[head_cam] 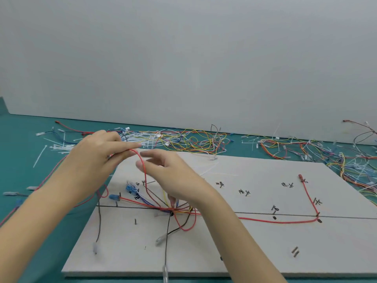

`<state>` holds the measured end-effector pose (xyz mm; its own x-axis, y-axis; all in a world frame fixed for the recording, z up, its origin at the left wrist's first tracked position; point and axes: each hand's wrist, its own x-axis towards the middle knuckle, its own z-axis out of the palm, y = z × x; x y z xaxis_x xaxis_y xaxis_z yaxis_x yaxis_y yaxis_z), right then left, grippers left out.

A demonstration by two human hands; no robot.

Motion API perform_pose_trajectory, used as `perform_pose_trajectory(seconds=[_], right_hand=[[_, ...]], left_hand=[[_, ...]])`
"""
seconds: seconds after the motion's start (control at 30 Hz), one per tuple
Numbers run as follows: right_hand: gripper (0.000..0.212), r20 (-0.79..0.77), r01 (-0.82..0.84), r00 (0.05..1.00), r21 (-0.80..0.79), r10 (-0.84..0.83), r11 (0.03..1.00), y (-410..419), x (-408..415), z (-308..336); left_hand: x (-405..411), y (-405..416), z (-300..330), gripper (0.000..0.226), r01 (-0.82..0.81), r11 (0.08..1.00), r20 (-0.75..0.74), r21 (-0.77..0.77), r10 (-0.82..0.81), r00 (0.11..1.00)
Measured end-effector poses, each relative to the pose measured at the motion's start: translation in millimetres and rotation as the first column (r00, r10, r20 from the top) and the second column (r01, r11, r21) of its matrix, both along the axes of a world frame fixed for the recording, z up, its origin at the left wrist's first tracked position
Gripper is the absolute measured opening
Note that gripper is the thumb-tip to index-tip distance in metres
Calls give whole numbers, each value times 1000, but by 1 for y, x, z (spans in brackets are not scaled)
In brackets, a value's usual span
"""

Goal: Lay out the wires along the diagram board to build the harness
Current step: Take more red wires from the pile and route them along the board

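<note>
Here the left hand (95,152) pinches a red wire (142,166) above the diagram board (255,248); right hand (171,174) grip apart.

Two hands — left hand (98,158), right hand (169,176) — one diagram board (244,252), two loose wire heaps (183,139).

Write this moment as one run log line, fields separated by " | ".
left hand: pinches red wire above diagram board | right hand: fingers on same wire | wire bundle: fans from junction
</note>
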<state>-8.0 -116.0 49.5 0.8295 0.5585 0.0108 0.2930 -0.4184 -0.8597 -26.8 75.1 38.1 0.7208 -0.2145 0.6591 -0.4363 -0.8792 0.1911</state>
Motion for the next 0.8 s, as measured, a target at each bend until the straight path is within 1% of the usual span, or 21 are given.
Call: perform_pose_trajectory(seconds=[0.03, 0.1, 0.13, 0.17, 0.23, 0.27, 0.33, 0.47, 0.53, 0.57, 0.63, 0.7, 0.8], right_hand=[[36, -81, 3, 997, 90, 4, 996, 2, -1, 2], [42, -222, 31, 975, 256, 27, 966, 0, 1, 4], [42, -240, 23, 969, 298, 52, 954, -1, 2, 4], [39, -225, -6, 971, 308, 79, 951, -2, 2, 4], [28, -174, -69, 977, 286, 123, 956, -4, 1, 4], [26, -159, -61, 981, 287, 110, 956, -5, 1, 4], [25, -168, 38, 986, 307, 14, 951, -6, 6, 3], [24, -169, 236, 966, 292, -193, 927, -7, 11, -4], [25, -131, 319, 947, 299, -292, 899, -11, 14, -5], [26, -142, 353, 935, 321, -324, 879, -15, 16, -4], [26, -231, 411, 910, 389, -344, 825, -24, 22, -1], [25, -296, 459, 886, 446, -357, 768, -37, 28, 5], [21, -367, 473, 877, 552, -309, 687, -55, 34, 11]], left_hand=[[0, 0, 0, 36, -7, 1000, -5, -22, 7, 1000], [0, 0, -2, 26, -23, 998, -14, -61, 22, 1000], [1, 0, -3, 26, -19, 997, -15, -78, 18, 1000], [1, -1, -3, 24, -12, 996, -12, -87, 11, 1000], [1, -4, -3, 23, 3, 996, -6, -84, -4, 1000], [1, -5, -4, 25, 2, 997, -4, -74, -2, 1000], [2, -4, -4, 28, -30, 997, -22, -75, 28, 999], [0, 2, -2, 36, -96, 993, -156, -67, 84, 984], [0, 15, -2, 45, -157, 987, -213, -42, 145, 966], [0, 25, -3, 49, -209, 977, -247, -31, 195, 949], [1, 50, -5, 53, -331, 944, -322, 3, 315, 893], [3, 75, -10, 49, -435, 901, -373, 8, 406, 835], [11, 109, -27, 44, -522, 851, -421, -58, 454, 786]])
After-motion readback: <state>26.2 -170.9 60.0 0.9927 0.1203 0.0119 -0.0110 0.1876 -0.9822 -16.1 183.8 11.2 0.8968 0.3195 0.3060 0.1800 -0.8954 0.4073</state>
